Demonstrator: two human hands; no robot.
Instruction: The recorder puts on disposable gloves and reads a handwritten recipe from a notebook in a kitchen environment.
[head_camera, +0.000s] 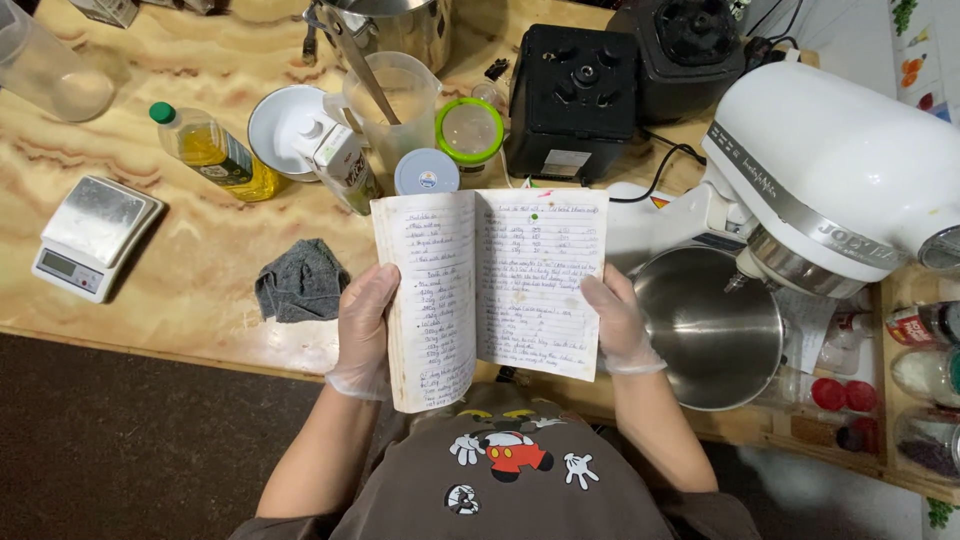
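Head cam: your gloved left hand (365, 325) & right hand (620, 325), fingers curled, grip the open handwritten paper notebook (490, 290) by its side edges, spine running away from you, just left of the steel mixer bowl (710, 330).

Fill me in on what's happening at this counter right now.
A person in thin clear gloves holds an open handwritten notebook over the wooden counter, the left hand on its left edge and the right hand on its right. Beside the right hand, an empty steel bowl sits under a white stand mixer. A grey cloth, a small scale, an oil bottle and a carton lie to the left, untouched.
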